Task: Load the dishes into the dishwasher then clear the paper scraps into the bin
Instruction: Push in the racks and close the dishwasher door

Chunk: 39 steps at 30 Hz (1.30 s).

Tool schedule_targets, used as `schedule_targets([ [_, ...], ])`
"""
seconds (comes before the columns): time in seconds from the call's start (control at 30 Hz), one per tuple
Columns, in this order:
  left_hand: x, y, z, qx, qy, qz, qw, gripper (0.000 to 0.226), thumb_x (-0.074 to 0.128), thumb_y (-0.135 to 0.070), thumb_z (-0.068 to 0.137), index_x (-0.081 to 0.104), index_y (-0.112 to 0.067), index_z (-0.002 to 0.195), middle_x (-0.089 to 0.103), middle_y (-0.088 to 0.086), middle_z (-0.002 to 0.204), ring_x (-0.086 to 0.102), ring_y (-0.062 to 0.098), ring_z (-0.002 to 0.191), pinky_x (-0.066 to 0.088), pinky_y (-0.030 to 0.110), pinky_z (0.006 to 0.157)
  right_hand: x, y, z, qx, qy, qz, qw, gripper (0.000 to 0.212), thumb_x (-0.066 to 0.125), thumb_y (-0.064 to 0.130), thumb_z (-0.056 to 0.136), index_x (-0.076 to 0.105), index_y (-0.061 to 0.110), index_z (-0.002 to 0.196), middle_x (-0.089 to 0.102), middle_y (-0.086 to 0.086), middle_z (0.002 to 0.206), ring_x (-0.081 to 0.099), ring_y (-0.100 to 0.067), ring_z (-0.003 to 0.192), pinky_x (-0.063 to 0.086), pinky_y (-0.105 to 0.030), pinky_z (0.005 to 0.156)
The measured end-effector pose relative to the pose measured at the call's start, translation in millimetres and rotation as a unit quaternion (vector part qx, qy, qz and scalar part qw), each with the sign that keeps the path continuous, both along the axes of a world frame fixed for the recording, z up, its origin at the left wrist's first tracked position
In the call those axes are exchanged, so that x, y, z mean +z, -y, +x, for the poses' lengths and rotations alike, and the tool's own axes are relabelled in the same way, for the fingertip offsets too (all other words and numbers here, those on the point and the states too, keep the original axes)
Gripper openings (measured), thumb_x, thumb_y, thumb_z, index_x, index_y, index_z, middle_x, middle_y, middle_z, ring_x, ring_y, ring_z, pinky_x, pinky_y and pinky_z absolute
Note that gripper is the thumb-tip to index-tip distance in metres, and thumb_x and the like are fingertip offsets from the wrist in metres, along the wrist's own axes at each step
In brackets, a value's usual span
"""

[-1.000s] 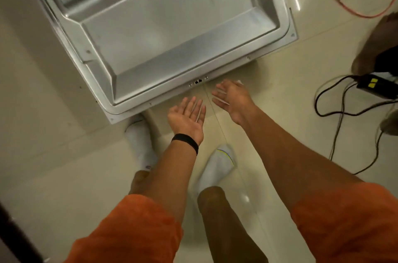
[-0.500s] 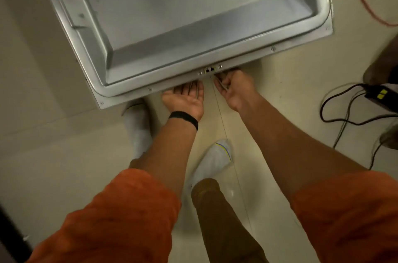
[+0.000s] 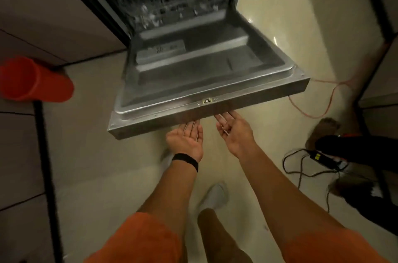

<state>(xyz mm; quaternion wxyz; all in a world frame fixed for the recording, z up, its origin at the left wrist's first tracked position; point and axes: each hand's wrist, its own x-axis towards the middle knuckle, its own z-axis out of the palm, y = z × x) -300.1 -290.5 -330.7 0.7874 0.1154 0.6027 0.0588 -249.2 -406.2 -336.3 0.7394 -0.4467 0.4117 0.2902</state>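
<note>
The dishwasher door is partly raised, its steel inner face up and its latch at the front edge. Behind it the dark tub shows a rack with blurred items inside. My left hand is palm up, its straight fingertips under the door's front edge. Just to its right, my right hand is also palm up, fingers straight and reaching under the same edge. Neither hand holds anything.
An orange cup lies on its side at the left, on a counter edge. Black cables and a power adapter lie on the floor at the right, with an orange cord beyond. Cabinet fronts flank the dishwasher.
The door has swung up from lying flat, with both palms under its front edge. The view has tipped up, so the tub and rack now show.
</note>
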Motion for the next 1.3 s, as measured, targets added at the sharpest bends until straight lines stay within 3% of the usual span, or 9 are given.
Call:
schedule_targets([
  [0.13,79,-24,42,-0.007,0.028,0.009,1.0,0.056,0.023,-0.029,0.102,0.034,-0.006,0.152,0.05,0.016,0.147,0.061,0.03,0.116,0.049,0.041,0.103,77,-25,43,-0.003,0.017,0.003,1.0,0.072,0.023,-0.023,0.084,0.042,0.009,0.146,0.055,-0.011,0.136,0.061,-0.025,0.12,0.047,-0.034,0.1],
  [0.3,143,-59,81,-0.039,0.074,-0.005,0.997,0.061,0.028,-0.031,0.101,0.028,-0.001,0.154,0.044,0.02,0.151,0.058,0.033,0.12,0.049,0.043,0.102,141,-54,97,0.009,-0.002,-0.021,1.0,0.038,0.033,-0.014,0.095,0.056,0.002,0.12,0.059,-0.015,0.122,0.062,-0.027,0.122,0.055,-0.034,0.088],
  [0.37,160,-73,96,-0.058,0.087,-0.011,0.994,0.063,0.029,-0.032,0.1,0.025,-0.001,0.155,0.043,0.021,0.152,0.058,0.034,0.119,0.051,0.042,0.097,155,-61,114,0.022,-0.002,-0.024,0.999,0.035,0.035,-0.018,0.091,0.057,-0.002,0.113,0.06,-0.015,0.117,0.065,-0.025,0.116,0.056,-0.031,0.078],
  [0.47,184,-88,119,-0.062,0.096,-0.007,0.993,0.065,0.032,-0.034,0.099,0.024,-0.001,0.155,0.045,0.022,0.149,0.059,0.035,0.118,0.052,0.042,0.095,175,-74,139,0.03,0.006,-0.024,0.999,0.041,0.033,-0.021,0.085,0.056,-0.006,0.115,0.06,-0.018,0.123,0.065,-0.026,0.113,0.056,-0.031,0.081],
  [0.6,203,-100,145,-0.055,0.095,-0.001,0.994,0.066,0.031,-0.035,0.099,0.024,-0.001,0.155,0.045,0.022,0.15,0.061,0.034,0.115,0.053,0.041,0.099,192,-85,167,0.037,0.012,-0.031,0.999,0.039,0.03,-0.023,0.083,0.054,-0.01,0.111,0.061,-0.022,0.121,0.066,-0.031,0.115,0.056,-0.033,0.087],
  [0.77,221,-114,180,-0.038,0.11,0.015,0.993,0.065,0.03,-0.036,0.099,0.028,-0.001,0.154,0.046,0.021,0.15,0.062,0.034,0.116,0.053,0.041,0.101,215,-99,203,0.047,0.036,-0.023,0.998,0.044,0.028,-0.021,0.084,0.053,-0.004,0.116,0.059,-0.018,0.128,0.069,-0.028,0.107,0.057,-0.029,0.078],
  [0.97,246,-130,226,-0.019,0.139,0.039,0.989,0.066,0.034,-0.035,0.099,0.027,-0.003,0.155,0.046,0.021,0.15,0.061,0.033,0.118,0.052,0.041,0.102,243,-119,251,0.077,0.062,-0.012,0.995,0.046,0.028,-0.021,0.082,0.055,0.004,0.11,0.062,-0.017,0.128,0.068,-0.027,0.112,0.056,-0.029,0.081],
  [1.13,264,-141,267,0.013,0.139,0.06,0.988,0.062,0.035,-0.033,0.099,0.033,-0.003,0.153,0.051,0.019,0.144,0.064,0.032,0.115,0.055,0.039,0.098,259,-137,295,0.105,0.066,-0.018,0.992,0.037,0.031,-0.021,0.084,0.059,0.001,0.092,0.067,-0.018,0.119,0.069,-0.026,0.11,0.056,-0.029,0.082],
  [1.3,271,-158,315,0.044,0.151,0.074,0.985,0.057,0.034,-0.031,0.1,0.037,-0.005,0.151,0.054,0.017,0.142,0.066,0.031,0.113,0.055,0.04,0.098,266,-154,344,0.137,0.087,-0.015,0.987,0.033,0.033,-0.011,0.095,0.061,0.004,0.097,0.07,-0.009,0.104,0.071,-0.019,0.104,0.056,-0.025,0.073],
])
